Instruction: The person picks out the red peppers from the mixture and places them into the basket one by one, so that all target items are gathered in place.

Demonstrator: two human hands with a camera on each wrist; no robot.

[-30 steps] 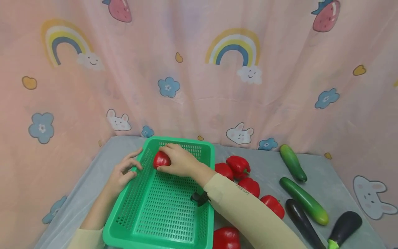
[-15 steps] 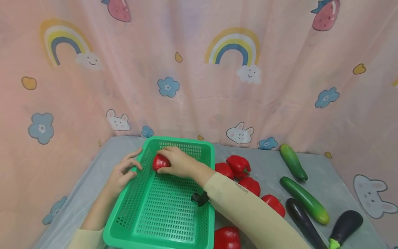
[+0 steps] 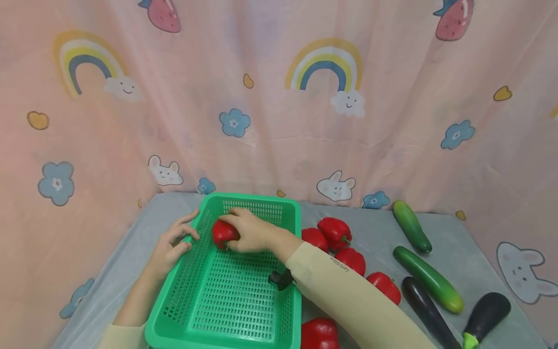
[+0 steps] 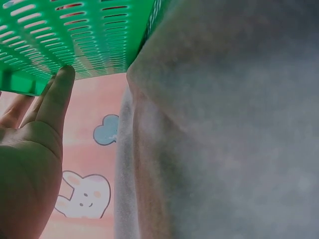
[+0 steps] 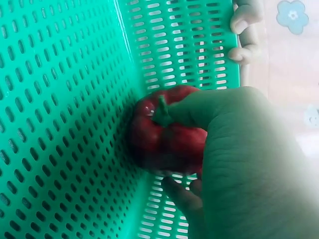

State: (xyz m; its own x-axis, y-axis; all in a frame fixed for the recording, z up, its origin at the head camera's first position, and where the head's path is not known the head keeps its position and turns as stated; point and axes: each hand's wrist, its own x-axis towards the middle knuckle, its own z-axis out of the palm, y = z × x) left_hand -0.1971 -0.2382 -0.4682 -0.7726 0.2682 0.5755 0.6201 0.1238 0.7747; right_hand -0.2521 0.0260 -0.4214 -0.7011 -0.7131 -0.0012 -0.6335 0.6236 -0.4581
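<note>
My right hand [image 3: 250, 232] grips a red bell pepper [image 3: 223, 233] inside the green plastic basket [image 3: 297, 271], by its left wall toward the back. In the right wrist view the thumb lies at the green stem of the pepper [image 5: 154, 139], while the other fingers are partly hidden below it. At the basket's left rim my left hand [image 3: 172, 245] holds on with bent fingers, the fingertips [image 5: 240, 26] showing over the edge. From the left wrist, the left hand [image 4: 30, 149] appears beneath the slotted outer wall of the basket [image 4: 99, 35].
Several red peppers [image 3: 334, 231] lie along the basket's right side, some close under the right sleeve. Farther right are two green cucumber-like vegetables [image 3: 427, 278] and two dark eggplants [image 3: 486, 315]. A grey cloth [image 3: 174, 206] covers the table, and a pink patterned curtain [image 3: 279, 145] hangs behind.
The right hand and the pepper have shifted slightly toward the front of the basket, and the fingers sit higher on the pepper. The left hand stays at the rim.
</note>
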